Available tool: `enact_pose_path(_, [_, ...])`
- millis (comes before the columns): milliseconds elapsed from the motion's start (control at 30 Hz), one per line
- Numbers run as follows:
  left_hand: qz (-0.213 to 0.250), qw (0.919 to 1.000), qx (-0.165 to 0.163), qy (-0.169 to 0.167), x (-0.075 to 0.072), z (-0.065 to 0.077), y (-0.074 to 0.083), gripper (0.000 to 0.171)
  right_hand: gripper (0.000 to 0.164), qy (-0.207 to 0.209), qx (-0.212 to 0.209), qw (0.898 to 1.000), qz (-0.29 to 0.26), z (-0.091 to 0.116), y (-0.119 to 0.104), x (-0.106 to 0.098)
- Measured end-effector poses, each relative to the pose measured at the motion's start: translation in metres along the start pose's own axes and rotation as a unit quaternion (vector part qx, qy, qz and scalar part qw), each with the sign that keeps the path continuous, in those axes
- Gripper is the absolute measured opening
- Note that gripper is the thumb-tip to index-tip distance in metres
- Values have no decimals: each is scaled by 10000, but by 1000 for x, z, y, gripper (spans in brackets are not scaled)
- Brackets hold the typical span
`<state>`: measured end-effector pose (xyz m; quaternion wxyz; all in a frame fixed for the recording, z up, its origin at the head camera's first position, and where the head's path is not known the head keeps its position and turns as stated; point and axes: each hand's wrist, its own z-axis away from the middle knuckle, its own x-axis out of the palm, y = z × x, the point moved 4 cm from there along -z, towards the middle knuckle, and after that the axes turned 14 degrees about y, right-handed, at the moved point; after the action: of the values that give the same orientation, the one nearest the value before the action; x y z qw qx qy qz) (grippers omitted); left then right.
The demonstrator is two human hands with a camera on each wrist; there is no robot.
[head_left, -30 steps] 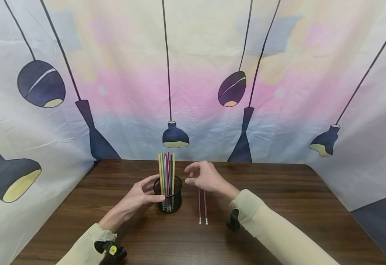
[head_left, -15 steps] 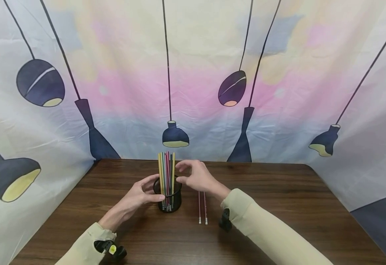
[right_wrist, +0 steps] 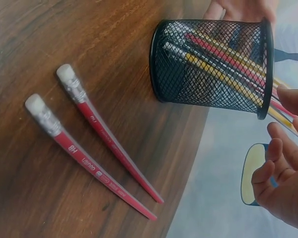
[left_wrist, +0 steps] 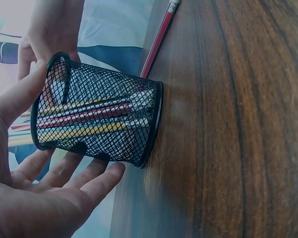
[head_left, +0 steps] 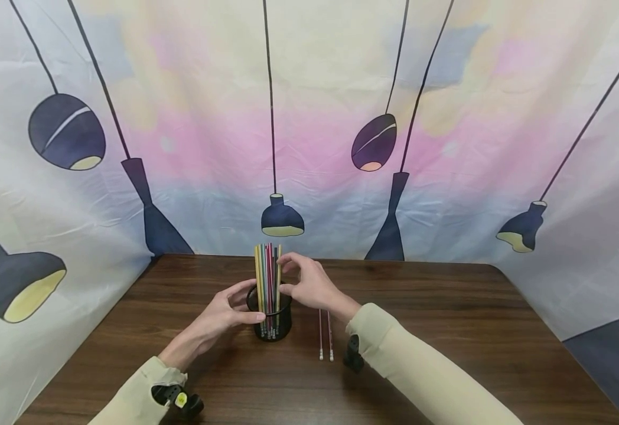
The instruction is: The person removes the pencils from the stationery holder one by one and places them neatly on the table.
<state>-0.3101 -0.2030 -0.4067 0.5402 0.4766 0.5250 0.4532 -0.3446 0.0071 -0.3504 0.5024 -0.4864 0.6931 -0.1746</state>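
A black mesh pencil cup [head_left: 285, 326] stands upright on the table, holding several pencils [head_left: 268, 274] in yellow, red, green and dark colours, eraser ends down. My left hand [head_left: 223, 313] grips the cup from its left side, thumb at the rim and fingers curved along the mesh, as the left wrist view shows. My right hand [head_left: 312, 285] is over the cup's right side, thumb and fingers spread around the rightmost pencils without closing on them. Two red pencils [right_wrist: 97, 171] with white erasers lie side by side on the table below my right hand, tips pointing away.
The dark wood table [head_left: 421, 354] has its far edge close to a hanging cloth [head_left: 320, 77] printed with lamps. Each wrist carries a black camera strap; the left one [head_left: 173, 396] bears a yellow sticker.
My right hand has moved left from above the two lying pencils to the pencils in the cup. My left hand has kept its grip on the cup.
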Motion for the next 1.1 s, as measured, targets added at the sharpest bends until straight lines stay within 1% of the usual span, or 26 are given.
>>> enact_pose_path(500, [-1, 10000, 43, -32, -1, 0, 1, 87, 46, -82, 1, 9999, 121, 1, 1, 9])
enact_pose_path(767, [23, 10000, 29, -15, 0, 0, 0, 86, 47, -98, -151, 9996, 206, 2, 0, 9])
enact_pose_path(1100, [35, 10000, 27, -49, -1, 1, 1, 86, 50, -96, -65, 9997, 220, 5, 1, 11])
